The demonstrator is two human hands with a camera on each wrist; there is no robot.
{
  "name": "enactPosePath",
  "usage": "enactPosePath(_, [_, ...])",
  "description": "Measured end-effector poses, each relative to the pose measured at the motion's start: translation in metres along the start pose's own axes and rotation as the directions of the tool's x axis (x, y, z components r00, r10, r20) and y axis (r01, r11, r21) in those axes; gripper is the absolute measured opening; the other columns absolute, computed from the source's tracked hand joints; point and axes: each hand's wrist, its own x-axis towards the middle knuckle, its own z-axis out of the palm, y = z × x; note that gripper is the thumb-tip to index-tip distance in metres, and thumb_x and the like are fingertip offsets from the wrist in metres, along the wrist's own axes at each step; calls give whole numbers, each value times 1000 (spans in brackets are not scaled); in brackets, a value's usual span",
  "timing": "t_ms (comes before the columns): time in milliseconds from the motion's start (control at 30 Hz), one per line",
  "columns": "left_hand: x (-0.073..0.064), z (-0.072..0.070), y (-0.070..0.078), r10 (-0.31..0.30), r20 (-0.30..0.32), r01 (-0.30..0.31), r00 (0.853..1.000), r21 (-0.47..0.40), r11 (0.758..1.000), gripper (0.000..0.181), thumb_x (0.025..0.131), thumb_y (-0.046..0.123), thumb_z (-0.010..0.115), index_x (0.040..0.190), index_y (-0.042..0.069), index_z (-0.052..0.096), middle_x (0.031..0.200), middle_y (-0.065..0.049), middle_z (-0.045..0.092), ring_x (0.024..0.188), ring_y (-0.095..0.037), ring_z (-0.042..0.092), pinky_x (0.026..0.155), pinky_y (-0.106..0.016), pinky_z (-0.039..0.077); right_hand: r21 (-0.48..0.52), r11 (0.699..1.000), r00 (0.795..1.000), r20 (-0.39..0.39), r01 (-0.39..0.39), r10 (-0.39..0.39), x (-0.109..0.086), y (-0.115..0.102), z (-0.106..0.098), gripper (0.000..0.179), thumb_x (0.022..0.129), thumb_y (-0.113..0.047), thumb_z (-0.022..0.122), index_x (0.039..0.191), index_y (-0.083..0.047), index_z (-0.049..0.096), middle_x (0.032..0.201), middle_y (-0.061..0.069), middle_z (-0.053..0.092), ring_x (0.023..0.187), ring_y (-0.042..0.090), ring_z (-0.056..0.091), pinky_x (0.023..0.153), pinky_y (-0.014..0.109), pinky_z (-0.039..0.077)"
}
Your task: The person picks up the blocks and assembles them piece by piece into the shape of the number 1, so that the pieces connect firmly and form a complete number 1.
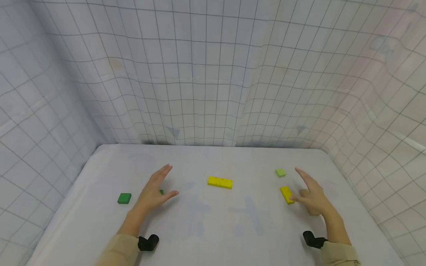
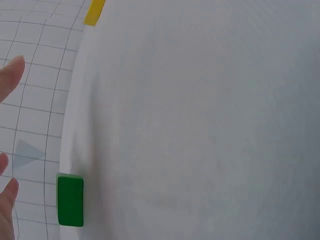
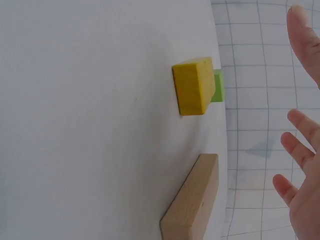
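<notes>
My left hand (image 1: pixel 153 194) hovers above the white table with its thumb apart from straight fingers, holding nothing. Beneath it a green block (image 1: pixel 161 191) is mostly hidden; another green block (image 1: pixel 124 198) lies to its left. The left wrist view shows one green block (image 2: pixel 70 201) near the fingers. My right hand (image 1: pixel 313 195) is likewise spread and holds nothing. Its thumb overlaps a short yellow block (image 1: pixel 285 193) in the head view, but the right wrist view shows them apart. Near that block lies a plain wooden block (image 3: pixel 192 200), largely covered by the hand from above.
A longer yellow block (image 1: pixel 220 182) lies between the hands, toward the back of the table (image 1: pixel 219 229). A small light green block (image 1: pixel 280 172) sits behind the short yellow one. White grid-patterned curtains (image 1: pixel 213 85) hang behind and on both sides.
</notes>
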Motion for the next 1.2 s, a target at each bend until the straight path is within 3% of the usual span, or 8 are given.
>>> enactPosePath(300, [15,20,18,-71,91,89,993,-209,974,91,67,34,80,142,17,32,142,-11,36,128,-35,33,99,-57,28,78,997,998,68,-4,-1,-6,14,5,95,67,-23,79,144,-12,25,142,26,28,125,50,23,89,72,20])
enactPosePath(467, [25,34,21,-33,94,58,995,-282,958,89,66,25,82,140,10,35,139,-10,42,123,-32,40,100,-51,32,113,994,995,99,-8,-3,-5,25,10,92,68,-23,79,143,-9,29,142,26,28,127,50,21,91,71,18])
enactPosePath(600, [31,44,23,-9,104,41,995,-316,948,87,66,23,82,138,6,37,136,-13,45,121,-32,43,99,-50,34,134,991,993,118,7,-23,-3,31,14,92,67,-23,79,142,-7,30,142,25,28,127,49,22,94,69,18])
enactPosePath(833, [39,61,25,-69,179,128,981,-339,932,84,68,24,81,139,12,38,133,-11,49,122,-30,42,101,-50,32,177,984,986,167,-3,-27,-1,35,17,91,66,-23,79,142,-7,31,143,23,27,129,46,21,98,64,21])
enactPosePath(900, [41,66,26,-71,184,132,980,-341,931,82,68,24,81,138,12,39,132,-11,50,121,-30,43,100,-50,33,187,982,982,184,-6,-29,0,35,18,90,66,-24,79,141,-7,32,143,22,28,129,45,21,100,59,21])
enactPosePath(1067, [48,76,31,-36,187,104,982,-366,925,79,68,24,81,136,9,42,129,-11,52,119,-30,45,101,-48,33,198,980,978,202,17,-57,1,37,18,90,64,-25,80,139,-6,35,140,22,34,128,42,25,106,18,21])
enactPosePath(1133, [50,80,34,-38,197,109,980,-362,926,78,68,24,81,135,9,44,129,-11,52,120,-30,45,102,-47,32,193,981,977,204,27,-67,1,37,18,89,63,-25,80,138,-5,36,138,23,36,127,42,27,106,20,22])
enactPosePath(1200, [52,84,36,-50,208,121,977,-347,930,77,68,25,81,134,10,45,129,-10,53,120,-29,45,102,-46,32,181,983,976,208,30,-68,1,36,18,89,63,-26,81,137,-4,38,137,24,37,126,43,28,107,40,23])
